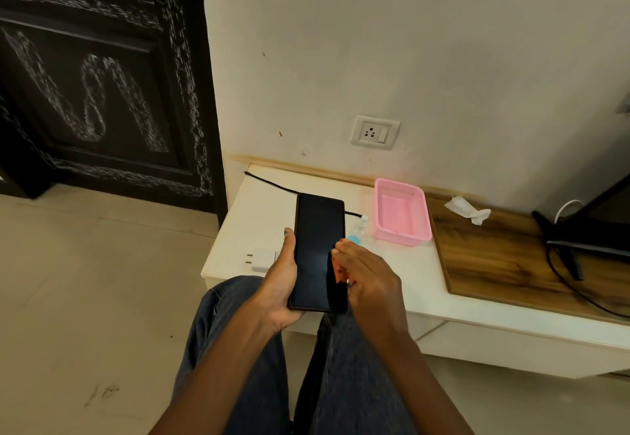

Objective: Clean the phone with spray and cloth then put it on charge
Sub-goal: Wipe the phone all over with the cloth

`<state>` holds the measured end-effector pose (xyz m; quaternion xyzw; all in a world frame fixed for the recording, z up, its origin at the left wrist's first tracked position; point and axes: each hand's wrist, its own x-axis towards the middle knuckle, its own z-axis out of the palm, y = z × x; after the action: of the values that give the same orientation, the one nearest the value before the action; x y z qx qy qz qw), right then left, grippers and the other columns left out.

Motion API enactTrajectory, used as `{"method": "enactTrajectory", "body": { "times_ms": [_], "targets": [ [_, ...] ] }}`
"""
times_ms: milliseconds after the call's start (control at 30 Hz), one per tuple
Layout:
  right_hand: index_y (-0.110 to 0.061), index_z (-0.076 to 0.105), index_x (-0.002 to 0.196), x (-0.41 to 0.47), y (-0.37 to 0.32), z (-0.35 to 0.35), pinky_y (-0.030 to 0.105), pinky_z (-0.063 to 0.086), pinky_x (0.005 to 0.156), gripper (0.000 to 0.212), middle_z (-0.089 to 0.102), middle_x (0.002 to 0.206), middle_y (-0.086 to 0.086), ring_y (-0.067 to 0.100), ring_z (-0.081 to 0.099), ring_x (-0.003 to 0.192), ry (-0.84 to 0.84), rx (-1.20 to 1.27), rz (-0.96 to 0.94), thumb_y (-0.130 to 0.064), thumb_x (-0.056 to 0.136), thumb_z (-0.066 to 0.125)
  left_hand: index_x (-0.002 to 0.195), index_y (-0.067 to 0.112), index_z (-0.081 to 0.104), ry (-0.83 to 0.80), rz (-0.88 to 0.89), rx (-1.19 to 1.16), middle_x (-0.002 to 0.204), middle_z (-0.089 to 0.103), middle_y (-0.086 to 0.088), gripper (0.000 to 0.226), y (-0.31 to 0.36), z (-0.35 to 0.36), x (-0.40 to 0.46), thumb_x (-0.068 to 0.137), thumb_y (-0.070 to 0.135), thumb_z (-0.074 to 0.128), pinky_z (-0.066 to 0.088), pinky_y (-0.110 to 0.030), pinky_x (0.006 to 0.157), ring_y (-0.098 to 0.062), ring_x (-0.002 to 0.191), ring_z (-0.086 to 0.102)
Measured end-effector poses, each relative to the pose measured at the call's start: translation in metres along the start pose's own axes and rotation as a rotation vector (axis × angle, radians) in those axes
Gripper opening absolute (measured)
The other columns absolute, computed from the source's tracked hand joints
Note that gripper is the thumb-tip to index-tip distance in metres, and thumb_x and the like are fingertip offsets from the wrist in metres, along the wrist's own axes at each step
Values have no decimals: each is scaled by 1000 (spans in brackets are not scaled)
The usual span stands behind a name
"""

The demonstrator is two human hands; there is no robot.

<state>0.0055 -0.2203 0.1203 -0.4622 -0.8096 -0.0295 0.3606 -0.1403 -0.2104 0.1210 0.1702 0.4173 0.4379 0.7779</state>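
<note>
A black phone [315, 247] with a dark screen is held upright over my lap by my left hand [281, 284], thumb on its left edge. My right hand [366, 281] presses a dark cloth [335, 293] against the lower right part of the screen, fingers pinched on it. A small clear spray bottle [358, 228] with a blue base lies on the white table [409, 274] just behind the phone. A white charger plug [261, 259] lies at the table's left end. A black cable [272, 184] runs along the back edge.
A wall socket [375, 132] sits above the table. A pink basket [400, 211] stands to the right of the bottle. On the wooden board [494, 257] lies a crumpled white tissue [467, 209]. A dark screen with cables [593, 230] is at far right, a black door [102, 76] on the left.
</note>
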Motion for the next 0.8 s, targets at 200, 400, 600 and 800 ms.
{"method": "enactTrajectory", "body": {
  "times_ms": [200,400,600,800],
  "targets": [
    [4,68,103,-17,-11,5,30,49,89,41,69,101,24,16,67,100,54,140,-5,-22,101,35,99,20,76,5,-13,-24,109,72,-10,78,0,-6,-1,85,72,20,53,-38,89,-23,100,69],
    [5,71,95,-47,-13,3,38,56,84,24,70,103,17,29,67,98,20,94,-13,-5,92,50,116,14,68,-19,7,-75,123,64,-16,83,-2,-7,2,85,73,17,43,-42,99,-26,104,62],
    [7,68,102,-15,-4,0,44,53,86,26,69,105,20,31,68,98,5,27,-24,1,77,68,114,18,68,20,11,-35,115,70,-11,77,-1,1,0,84,73,23,45,-46,102,-27,108,65],
    [9,68,100,-21,-12,6,48,57,76,30,69,103,23,33,68,96,56,52,-52,-11,94,47,115,15,68,6,5,-61,120,67,-13,81,-2,-8,1,83,74,22,41,-47,106,-28,115,60]
  ]
}}
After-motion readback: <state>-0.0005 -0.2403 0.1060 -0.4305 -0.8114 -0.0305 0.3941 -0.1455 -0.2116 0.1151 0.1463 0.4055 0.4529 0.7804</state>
